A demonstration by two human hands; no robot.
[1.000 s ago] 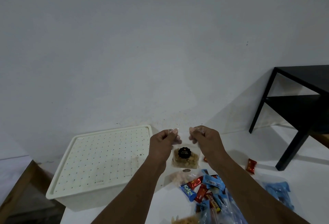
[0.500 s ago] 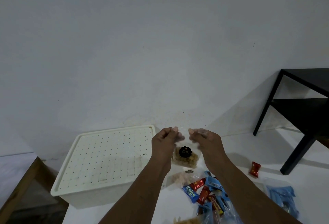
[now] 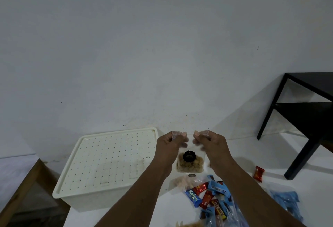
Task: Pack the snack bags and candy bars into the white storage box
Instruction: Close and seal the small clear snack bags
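Note:
A clear snack bag [image 3: 190, 162] of golden pieces with a round black label hangs above the white table. My left hand [image 3: 171, 145] pinches its top left corner and my right hand [image 3: 210, 144] pinches its top right corner. The white storage box [image 3: 108, 162] stands to the left with its dotted lid on. A second clear snack bag [image 3: 183, 181] lies flat under the held one. Red and blue candy bars [image 3: 207, 196] lie in a loose heap at the lower right, partly hidden by my right forearm.
A lone red candy [image 3: 259, 172] lies at the right near the leg of a black side table [image 3: 306, 118]. A pack of blue wrappers [image 3: 286, 201] sits at the far right. A wooden frame [image 3: 23, 190] edges the lower left. The white wall is behind.
Both hands kept hold of the snack bag's top corners. The view shifted slightly left and the hands drew a little nearer each other, then apart again.

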